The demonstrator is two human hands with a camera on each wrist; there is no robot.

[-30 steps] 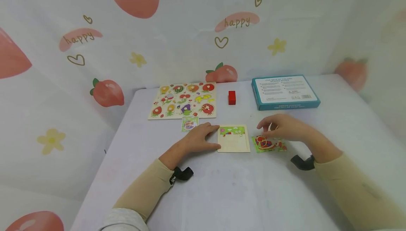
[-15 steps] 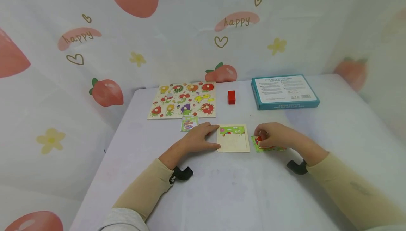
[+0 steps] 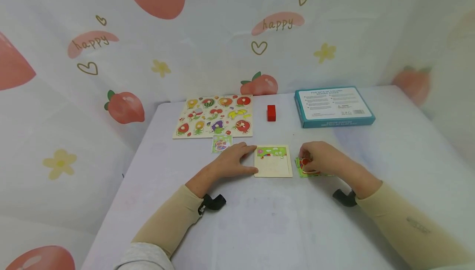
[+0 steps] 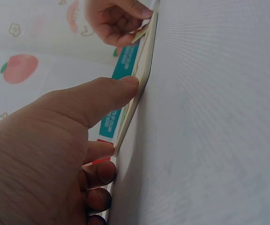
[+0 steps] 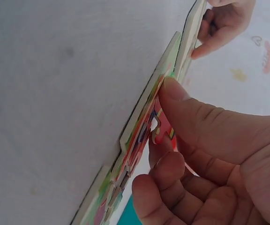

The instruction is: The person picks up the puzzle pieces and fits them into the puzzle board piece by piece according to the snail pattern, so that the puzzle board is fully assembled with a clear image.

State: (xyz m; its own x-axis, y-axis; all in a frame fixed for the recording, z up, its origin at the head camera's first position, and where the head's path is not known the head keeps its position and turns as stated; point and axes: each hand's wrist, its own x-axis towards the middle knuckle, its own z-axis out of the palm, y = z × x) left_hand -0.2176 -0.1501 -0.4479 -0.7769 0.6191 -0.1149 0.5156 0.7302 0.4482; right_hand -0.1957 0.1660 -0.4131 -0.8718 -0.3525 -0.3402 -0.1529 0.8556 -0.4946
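A square wooden puzzle board [image 3: 272, 167] lies on the table; its upper strip carries a green printed picture, the rest is bare wood. My left hand [image 3: 231, 162] touches the board's left edge with extended thumb and forefinger. To the right, my right hand [image 3: 324, 158] is over a small pile of green and red puzzle pieces [image 3: 302, 172]. Its thumb and forefinger pinch a reddish puzzle piece [image 5: 162, 129], seen edge-on in the right wrist view. My fingers cover part of the pile in the head view.
A fruit peg puzzle [image 3: 215, 117] lies at the back left, with a small picture card [image 3: 222, 143] at its front edge. Behind the board stands a red block [image 3: 271, 113]. A teal box [image 3: 335, 107] occupies the back right, before the printed curtain [image 3: 208, 35].
My right hand has come down and left onto the pile, and its thumb and forefinger have closed on a puzzle piece. My left hand has stayed at the board.
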